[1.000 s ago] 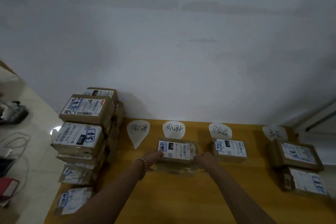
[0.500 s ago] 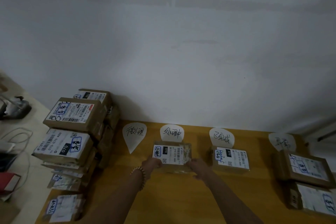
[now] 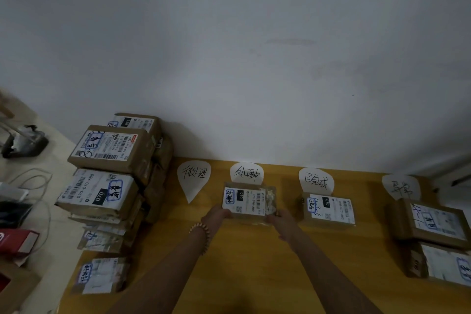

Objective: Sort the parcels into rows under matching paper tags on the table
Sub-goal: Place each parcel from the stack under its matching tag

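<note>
"As both forearms stretched forward, side by side, over the wooden table (image 3: 254, 275), how were the hands set?"

"The left hand (image 3: 216, 214), a bead bracelet (image 3: 201, 234) at its wrist, gripped the near left corner of a flat parcel (image 3: 248, 201). The right hand (image 3: 283, 223) gripped the near right corner, fingers curled at the edge. How far the fingers went underneath, I couldn't tell."

"And where did that parcel lie?"

"On the table, white label up, its far edge touching the second paper tag (image 3: 246, 173)."

"What stood around it?"

"The first paper tag (image 3: 194, 178) lay just to its left. To the right, the third paper tag (image 3: 315, 181) had one labelled box (image 3: 328, 208) touching it. Well apart, at the right end, the fourth paper tag (image 3: 401, 186) headed a row of two cardboard boxes, a far one (image 3: 433, 222) and a near one (image 3: 443, 265). A tall stack of parcels (image 3: 107, 150) stood at the table's left end beside the wall, with flatter parcels lying in front of it."
</note>
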